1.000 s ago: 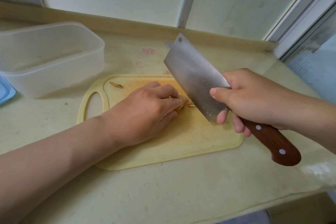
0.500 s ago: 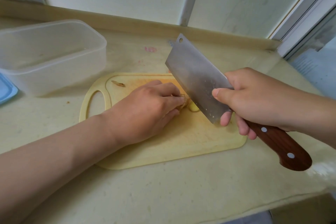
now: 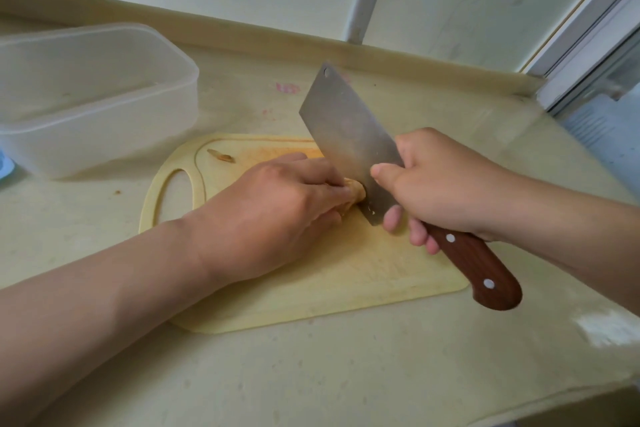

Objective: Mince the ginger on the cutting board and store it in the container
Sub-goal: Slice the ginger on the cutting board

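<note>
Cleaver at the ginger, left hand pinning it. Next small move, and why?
Probably push the cleaver straight down through the ginger to complete a slice. The right hand grips its handle, the blade meets the ginger's exposed end past the left hand holding it on the cutting board; nothing looks minced yet.

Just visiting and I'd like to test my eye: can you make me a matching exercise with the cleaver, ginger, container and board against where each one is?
Things:
1 cleaver
2 ginger
3 container
4 board

Places:
a stands left of the board
b lies under the ginger
c held down by the left hand
d gripped by the right hand

Pairs: 1-d, 2-c, 3-a, 4-b
</note>
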{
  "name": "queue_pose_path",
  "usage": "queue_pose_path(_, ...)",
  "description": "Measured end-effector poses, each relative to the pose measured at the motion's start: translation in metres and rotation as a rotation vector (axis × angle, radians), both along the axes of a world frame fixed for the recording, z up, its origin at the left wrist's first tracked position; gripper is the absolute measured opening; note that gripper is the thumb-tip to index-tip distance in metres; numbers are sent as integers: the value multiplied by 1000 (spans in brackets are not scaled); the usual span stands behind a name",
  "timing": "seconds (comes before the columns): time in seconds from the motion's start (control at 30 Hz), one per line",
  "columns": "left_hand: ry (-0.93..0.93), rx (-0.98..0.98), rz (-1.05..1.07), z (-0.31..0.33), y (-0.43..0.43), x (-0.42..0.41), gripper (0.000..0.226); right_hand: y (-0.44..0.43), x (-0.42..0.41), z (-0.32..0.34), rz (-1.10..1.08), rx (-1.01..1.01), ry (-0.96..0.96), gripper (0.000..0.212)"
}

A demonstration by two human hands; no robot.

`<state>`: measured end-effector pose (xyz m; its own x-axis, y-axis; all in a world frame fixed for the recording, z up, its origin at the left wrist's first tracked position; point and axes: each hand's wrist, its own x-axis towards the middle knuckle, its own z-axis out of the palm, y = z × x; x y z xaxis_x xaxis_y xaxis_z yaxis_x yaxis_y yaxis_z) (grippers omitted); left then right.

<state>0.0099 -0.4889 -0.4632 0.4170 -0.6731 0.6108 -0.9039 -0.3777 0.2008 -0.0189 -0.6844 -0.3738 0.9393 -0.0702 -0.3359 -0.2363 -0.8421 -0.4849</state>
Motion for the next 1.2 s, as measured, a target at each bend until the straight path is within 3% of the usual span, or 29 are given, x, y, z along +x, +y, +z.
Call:
queue_pose_path(0.3, 37, -7, 49, -1, 2, -1, 25, -10, -36, -14, -11, -11, -234, 24)
queue_pose_path(1.2, 57, 30, 61, 5, 0, -2, 23, -21, -55, -13, 0, -3, -225, 30)
